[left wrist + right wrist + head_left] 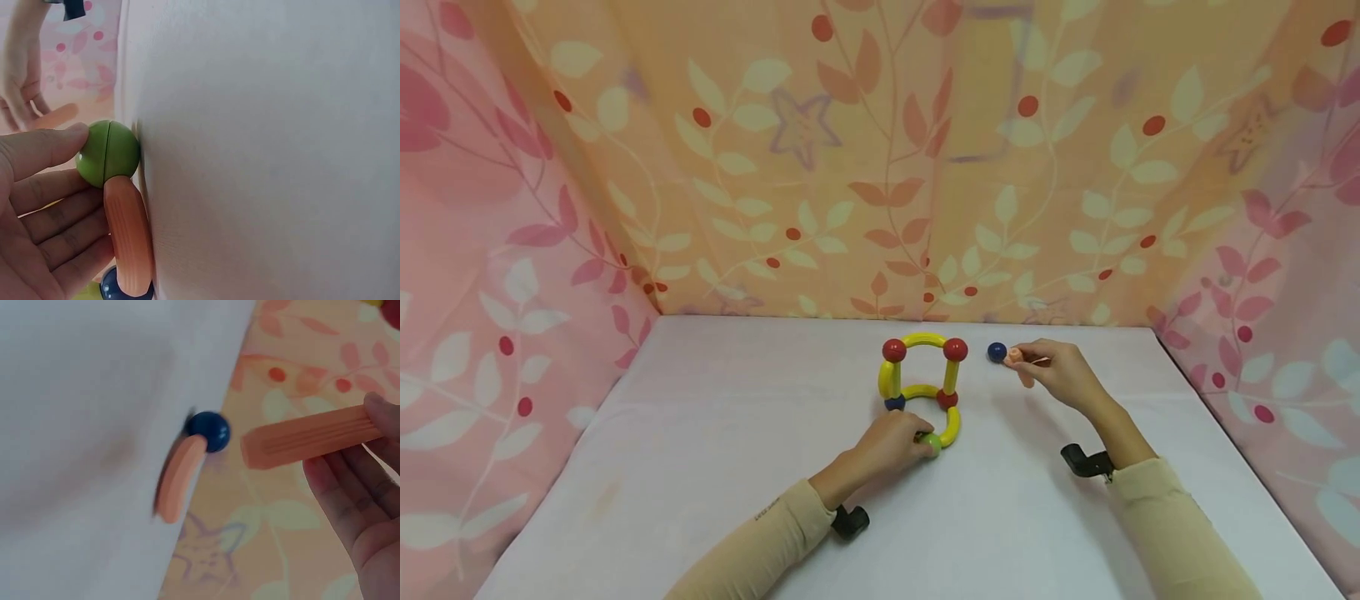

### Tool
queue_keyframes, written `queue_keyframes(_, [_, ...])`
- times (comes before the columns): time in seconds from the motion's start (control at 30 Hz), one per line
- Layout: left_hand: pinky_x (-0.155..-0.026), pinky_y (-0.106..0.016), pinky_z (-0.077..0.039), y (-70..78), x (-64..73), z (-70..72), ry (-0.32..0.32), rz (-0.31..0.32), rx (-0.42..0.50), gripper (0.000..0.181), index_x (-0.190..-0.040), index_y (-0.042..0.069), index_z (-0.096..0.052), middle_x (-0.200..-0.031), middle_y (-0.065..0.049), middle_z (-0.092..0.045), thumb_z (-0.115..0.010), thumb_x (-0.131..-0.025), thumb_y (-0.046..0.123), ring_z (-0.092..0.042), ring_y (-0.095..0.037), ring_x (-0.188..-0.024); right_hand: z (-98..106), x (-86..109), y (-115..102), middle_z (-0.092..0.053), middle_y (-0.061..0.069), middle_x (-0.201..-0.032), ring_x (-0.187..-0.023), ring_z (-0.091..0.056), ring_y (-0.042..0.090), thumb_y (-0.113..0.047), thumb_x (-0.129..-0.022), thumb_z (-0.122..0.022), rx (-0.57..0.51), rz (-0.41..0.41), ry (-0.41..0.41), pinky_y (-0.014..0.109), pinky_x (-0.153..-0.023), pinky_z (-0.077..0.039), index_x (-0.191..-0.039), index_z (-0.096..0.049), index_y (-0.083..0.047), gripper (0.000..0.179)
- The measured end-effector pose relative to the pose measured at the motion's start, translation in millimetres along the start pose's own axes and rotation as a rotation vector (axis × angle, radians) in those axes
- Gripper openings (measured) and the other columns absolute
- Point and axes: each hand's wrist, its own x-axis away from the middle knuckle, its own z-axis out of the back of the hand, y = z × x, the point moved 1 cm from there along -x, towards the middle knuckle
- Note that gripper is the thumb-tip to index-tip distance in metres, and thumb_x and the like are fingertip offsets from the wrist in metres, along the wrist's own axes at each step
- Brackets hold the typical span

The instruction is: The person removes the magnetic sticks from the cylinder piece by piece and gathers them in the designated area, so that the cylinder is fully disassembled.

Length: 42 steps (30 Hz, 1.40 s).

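Observation:
A frame of yellow rods [951,379] and red balls [955,350] stands on the table. At its near lower corner is a green ball [107,154], which my left hand [891,442] pinches between thumb and fingers. From that ball a curved orange rod [128,234] runs to a dark blue ball [122,289]. My right hand [1063,375], to the right of the frame, holds a straight orange rod [306,437] by one end. Beyond the rod's free end, another blue ball [210,431] lies on the table with a curved orange rod [181,478] joined to it.
White cloth covers the table [700,467]. Floral curtains [805,200] rise behind its back edge and along both sides. A black camera mount sits under each wrist, such as the right mount [1084,461].

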Motion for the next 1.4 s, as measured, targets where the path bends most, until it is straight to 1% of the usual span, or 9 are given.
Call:
queue_keyframes(0.1, [-0.07, -0.016, -0.048, -0.1, 0.3, 0.5, 0.005, -0.007, -0.009, 0.034, -0.117, 0.011, -0.072, -0.103, 0.002, -0.075, -0.076, -0.085, 0.024, -0.056, -0.002, -0.077, -1.6, -4.4, 10.0, -0.071, 0.017, -0.097, -0.085, -0.068, 0.027, -0.012, -0.088, -0.071, 0.064, -0.006, -0.051, 0.032, -0.071, -0.059, -0.113, -0.069, 0.006, 0.031])
queue_keyframes(0.27, [-0.072, -0.015, -0.048, 0.8, 0.8, 1.3, 0.002, -0.032, 0.007, 0.034, -0.118, 0.01, -0.071, -0.106, 0.002, -0.074, -0.075, -0.086, 0.021, -0.058, -0.003, -0.081, -8.0, -11.6, 26.1, -0.067, 0.011, -0.086, -0.076, -0.058, 0.02, -0.011, -0.089, -0.07, 0.22, -0.016, -0.158, 0.031, -0.068, -0.05, -0.111, -0.07, 0.007, 0.029])
queue_keyframes(0.5, [-0.073, -0.015, -0.048, 0.9, -0.1, 1.1, -0.01, -0.049, 0.025, 0.031, -0.116, 0.009, -0.073, -0.105, 0.001, -0.074, -0.074, -0.087, 0.02, -0.059, -0.004, -0.083, -16.6, -20.6, 39.4, -0.058, 0.004, -0.073, -0.065, -0.046, 0.017, -0.012, -0.091, -0.067, 0.413, 0.019, -0.254, 0.033, -0.065, -0.042, -0.1, -0.074, 0.002, 0.018])
queue_keyframes(0.6, [-0.073, -0.015, -0.048, 0.1, -0.8, 1.0, -0.008, -0.052, 0.027, 0.031, -0.115, 0.009, -0.073, -0.105, 0.001, -0.075, -0.074, -0.087, 0.02, -0.059, -0.003, -0.083, -20.5, -24.0, 42.1, -0.059, 0.007, -0.073, -0.063, -0.042, 0.018, -0.01, -0.091, -0.064, 0.456, 0.01, -0.301, 0.033, -0.064, -0.039, -0.101, -0.074, 0.0, 0.017])
queue_keyframes(0.73, [-0.073, -0.015, -0.048, -1.0, -1.4, 0.9, -0.006, -0.056, 0.032, 0.031, -0.115, 0.009, -0.073, -0.105, 0.001, -0.075, -0.074, -0.087, 0.02, -0.06, -0.003, -0.083, -27.6, -27.2, 44.8, -0.07, 0.016, -0.086, -0.062, -0.04, 0.019, -0.007, -0.09, -0.062, 0.515, 0.038, -0.36, 0.032, -0.063, -0.038, -0.095, -0.075, -0.001, 0.015])
queue_keyframes(0.87, [-0.074, -0.015, -0.048, -0.9, -1.3, 1.3, -0.013, -0.055, 0.035, 0.031, -0.115, 0.009, -0.073, -0.105, 0.002, -0.075, -0.074, -0.087, 0.02, -0.06, -0.003, -0.083, -33.8, -27.6, 46.2, -0.066, 0.009, -0.08, -0.065, -0.046, 0.019, -0.008, -0.09, -0.062, 0.579, 0.05, -0.404, 0.035, -0.066, -0.044, -0.081, -0.069, -0.006, 0.011])
queue_keyframes(0.97, [-0.074, -0.015, -0.049, -0.6, -1.0, 1.4, -0.019, -0.055, 0.036, 0.031, -0.116, 0.01, -0.073, -0.105, 0.002, -0.075, -0.074, -0.087, 0.02, -0.059, -0.003, -0.083, -35.8, -27.4, 46.5, -0.059, 0.005, -0.075, -0.068, -0.048, 0.02, -0.009, -0.091, -0.063, 0.592, 0.018, -0.424, 0.036, -0.068, -0.044, -0.081, -0.068, -0.007, 0.011])
queue_keyframes(1.27, [-0.074, -0.015, -0.049, -0.7, -0.9, 1.6, -0.018, -0.067, 0.03, 0.03, -0.115, 0.01, -0.073, -0.104, 0.003, -0.075, -0.074, -0.086, 0.02, -0.059, -0.003, -0.083, -34.8, -26.0, 45.4, -0.06, 0.005, -0.076, -0.067, -0.046, 0.019, -0.014, -0.093, -0.063, 0.548, -0.024, -0.41, 0.036, -0.067, -0.041, -0.083, -0.068, -0.007, 0.014])
queue_keyframes(1.4, [-0.074, -0.015, -0.049, -1.4, -1.2, 1.4, -0.018, -0.065, 0.044, 0.031, -0.116, 0.01, -0.073, -0.104, 0.002, -0.074, -0.074, -0.086, 0.019, -0.059, -0.002, -0.083, -31.1, -27.1, 42.5, -0.068, 0.01, -0.086, -0.07, -0.052, 0.02, -0.018, -0.093, -0.064, 0.503, -0.075, -0.415, 0.039, -0.071, -0.047, -0.102, -0.073, -0.001, 0.021])
